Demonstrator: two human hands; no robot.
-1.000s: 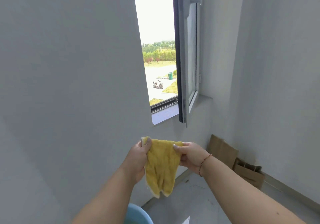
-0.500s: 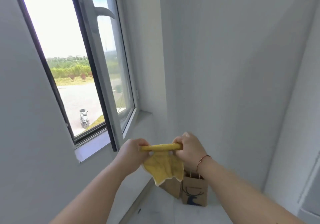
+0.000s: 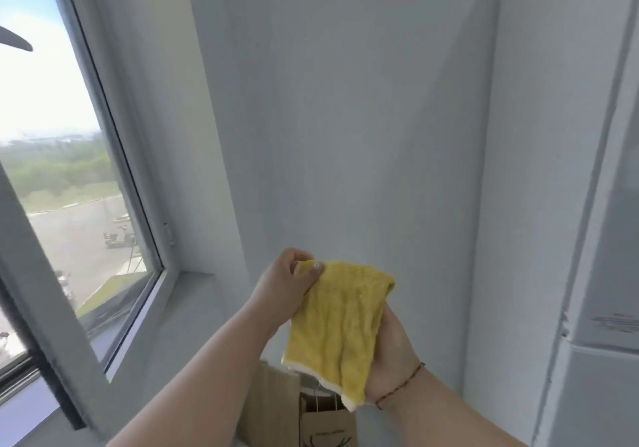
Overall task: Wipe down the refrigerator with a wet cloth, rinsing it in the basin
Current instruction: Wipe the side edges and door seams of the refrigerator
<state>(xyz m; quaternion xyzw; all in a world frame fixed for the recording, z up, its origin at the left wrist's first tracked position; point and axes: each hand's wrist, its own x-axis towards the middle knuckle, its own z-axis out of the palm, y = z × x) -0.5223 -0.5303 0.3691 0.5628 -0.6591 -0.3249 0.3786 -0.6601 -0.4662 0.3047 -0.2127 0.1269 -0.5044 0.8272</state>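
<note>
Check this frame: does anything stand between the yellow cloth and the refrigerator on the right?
Nothing visible does. The yellow cloth is held by the left hand and right hand before bare wall; the refrigerator stands at the right edge, open space between.

Fridge [image 3: 608, 273] sticker [image 3: 613, 322]: red print, too blurry to read.

Your two bare forearms reach up from the bottom edge and meet in front of you. Your left hand [image 3: 288, 285] pinches the upper corner of the yellow cloth [image 3: 337, 325], thumb laid over the edge. Your right hand [image 3: 392, 349] sits lower and mostly behind the cloth, palm turned toward you, supporting it; its fingers are hidden. A thin cord bracelet [image 3: 401, 385] circles your right wrist.
</note>
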